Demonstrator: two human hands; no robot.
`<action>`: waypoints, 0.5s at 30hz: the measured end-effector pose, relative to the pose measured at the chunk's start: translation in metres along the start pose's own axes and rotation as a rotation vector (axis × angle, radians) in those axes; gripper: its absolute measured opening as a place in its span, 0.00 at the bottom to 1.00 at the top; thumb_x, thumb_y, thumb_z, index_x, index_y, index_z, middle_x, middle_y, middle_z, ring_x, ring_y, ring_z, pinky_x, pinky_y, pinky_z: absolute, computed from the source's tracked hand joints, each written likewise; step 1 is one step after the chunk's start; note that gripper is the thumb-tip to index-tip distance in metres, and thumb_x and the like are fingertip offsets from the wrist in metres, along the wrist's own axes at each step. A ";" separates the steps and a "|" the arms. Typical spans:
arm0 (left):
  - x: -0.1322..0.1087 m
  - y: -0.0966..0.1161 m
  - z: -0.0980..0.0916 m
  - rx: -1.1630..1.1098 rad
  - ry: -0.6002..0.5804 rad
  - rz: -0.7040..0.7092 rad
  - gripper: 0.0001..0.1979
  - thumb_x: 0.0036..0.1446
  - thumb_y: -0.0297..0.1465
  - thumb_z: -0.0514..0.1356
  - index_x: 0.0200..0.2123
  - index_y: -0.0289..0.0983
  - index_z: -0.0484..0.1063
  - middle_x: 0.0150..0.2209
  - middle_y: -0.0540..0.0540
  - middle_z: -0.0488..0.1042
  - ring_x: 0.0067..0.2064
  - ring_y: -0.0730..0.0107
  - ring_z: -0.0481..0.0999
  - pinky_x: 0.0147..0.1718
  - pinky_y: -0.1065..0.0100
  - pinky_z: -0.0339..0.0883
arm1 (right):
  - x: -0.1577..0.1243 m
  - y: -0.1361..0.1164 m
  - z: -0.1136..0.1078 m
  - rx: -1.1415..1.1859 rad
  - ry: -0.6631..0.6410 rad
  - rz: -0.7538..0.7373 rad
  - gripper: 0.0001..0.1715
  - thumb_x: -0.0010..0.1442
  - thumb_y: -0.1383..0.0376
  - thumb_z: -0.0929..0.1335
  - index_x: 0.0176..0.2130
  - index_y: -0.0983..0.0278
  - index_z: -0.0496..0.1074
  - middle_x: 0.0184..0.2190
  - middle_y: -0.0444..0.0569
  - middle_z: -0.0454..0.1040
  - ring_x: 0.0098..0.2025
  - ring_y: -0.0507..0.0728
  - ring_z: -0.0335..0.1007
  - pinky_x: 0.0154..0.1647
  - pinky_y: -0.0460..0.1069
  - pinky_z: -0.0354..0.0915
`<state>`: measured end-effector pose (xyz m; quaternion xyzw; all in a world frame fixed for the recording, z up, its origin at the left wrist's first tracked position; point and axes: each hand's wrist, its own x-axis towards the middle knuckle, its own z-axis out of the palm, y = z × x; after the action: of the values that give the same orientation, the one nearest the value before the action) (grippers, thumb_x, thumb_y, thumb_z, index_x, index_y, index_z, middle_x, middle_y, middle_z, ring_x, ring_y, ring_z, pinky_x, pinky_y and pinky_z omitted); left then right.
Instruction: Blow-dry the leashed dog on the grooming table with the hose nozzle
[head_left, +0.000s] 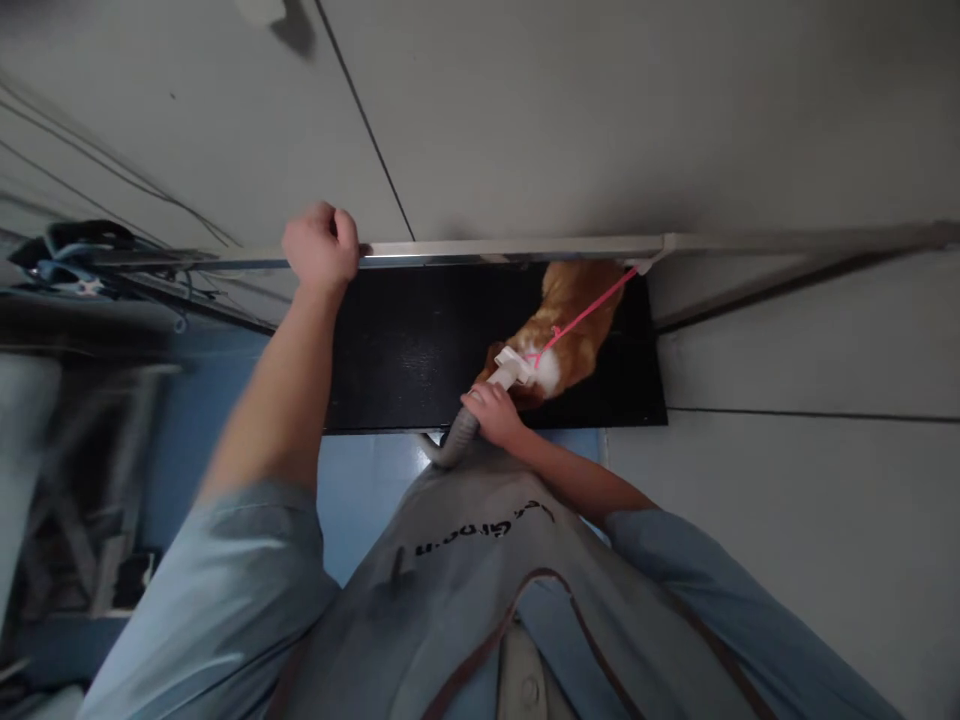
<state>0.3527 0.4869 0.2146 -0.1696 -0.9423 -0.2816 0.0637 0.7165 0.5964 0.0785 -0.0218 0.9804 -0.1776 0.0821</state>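
My left hand is closed around the pale horizontal bar above the black table. In my right hand is a blower hose, ribbed and grey, with a white flat-ended nozzle. The nozzle's end is at the head and neck of a brown and white dog on the table's right part. A thin pink leash runs from the dog's neck up to a joint on the bar. The nozzle and my hand hide part of the dog's head.
A panelled grey wall stands just behind the bar. Dark straps and cords hang on the bar's left end. Blurred shelving is at the far left. The blue floor shows below the table edge.
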 end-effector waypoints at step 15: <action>0.016 0.027 0.046 0.356 -0.096 0.025 0.20 0.75 0.34 0.51 0.48 0.24 0.77 0.49 0.32 0.81 0.41 0.66 0.72 0.39 0.62 0.54 | -0.027 0.066 0.060 0.182 0.112 -0.007 0.21 0.67 0.70 0.68 0.58 0.67 0.78 0.57 0.65 0.75 0.61 0.66 0.67 0.64 0.63 0.63</action>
<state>0.3466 0.5383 0.1938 -0.1808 -0.9770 -0.1012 0.0512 0.7525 0.6393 0.0036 -0.0077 0.9631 -0.2674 0.0282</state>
